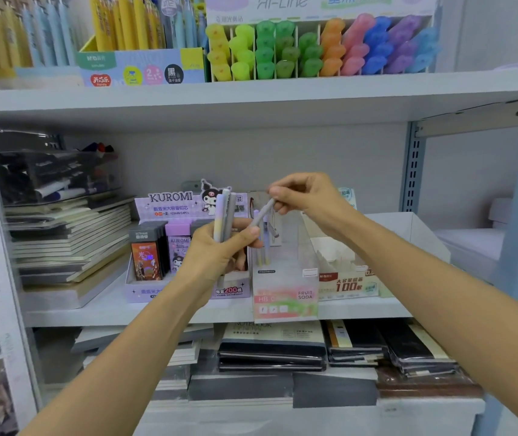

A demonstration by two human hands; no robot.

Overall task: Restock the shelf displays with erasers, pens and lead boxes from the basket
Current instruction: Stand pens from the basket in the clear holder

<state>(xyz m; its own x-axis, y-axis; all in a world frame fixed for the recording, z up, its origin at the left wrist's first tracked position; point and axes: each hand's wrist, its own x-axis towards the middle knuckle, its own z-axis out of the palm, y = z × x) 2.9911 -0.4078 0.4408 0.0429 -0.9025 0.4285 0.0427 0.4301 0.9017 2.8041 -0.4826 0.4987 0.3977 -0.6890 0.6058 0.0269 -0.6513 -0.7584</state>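
Now: single pen pinched between both hands, above the clear pen box.
Nearest, notebook stacks point(273, 344) on the low shelf. Mid shelf: left hand point(216, 256) has fingers curled round a bundle of pens point(224, 215), held upright, caps up. Right hand point(308, 199) pinches the top end of one grey pen point(262, 215) with thumb and fingertips; its low end points at the left hand, and I cannot tell if they touch. Just behind and below is the clear display box point(286, 297), few pens inside. Left of it is the Kuromi display point(169, 202) with lead boxes point(146, 256). Far up, highlighters point(314, 48). Basket not in view. Judgement: pens are light, stiff and smooth, likely to slip or roll in a loose bunch; take each near the cap end, feed it tip down into the box.
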